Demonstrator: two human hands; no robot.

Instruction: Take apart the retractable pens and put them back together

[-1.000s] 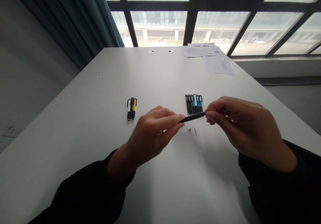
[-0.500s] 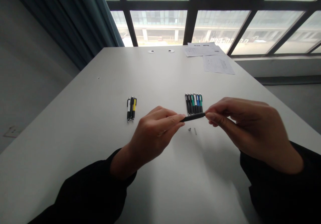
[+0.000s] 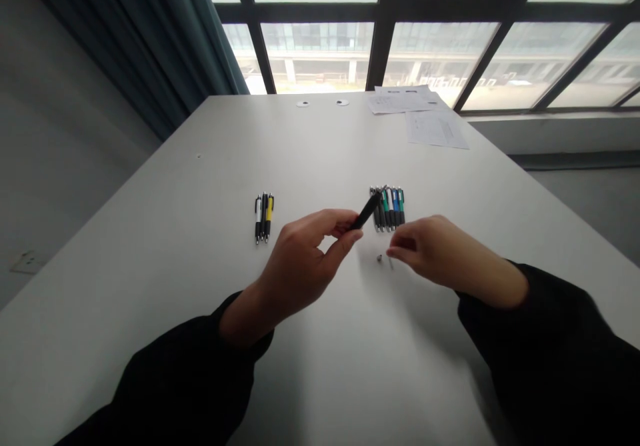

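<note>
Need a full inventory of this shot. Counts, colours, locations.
black retractable pen: 1, black, tilted in the left hand
pen cluster: about 6, black, green, white and blue, side by side on the table, behind the right hand
pen trio: 3, white, black and yellow, side by side left of the hands
small metal parts: 2, silver, on the table below the cluster
paper sheets: at least 2, white, far right of the table
desk grommets: 2, round, far edge of the table
table: 1, white, under everything
window: 1, dark frame, beyond the table
curtain: 1, dark blue-green, left of the window
wall plate: 1, pale, left wall
left hand: 1, pinching the pen
right hand: 1, empty, just above the metal parts
sleeves: 2, black, on both forearms
</note>
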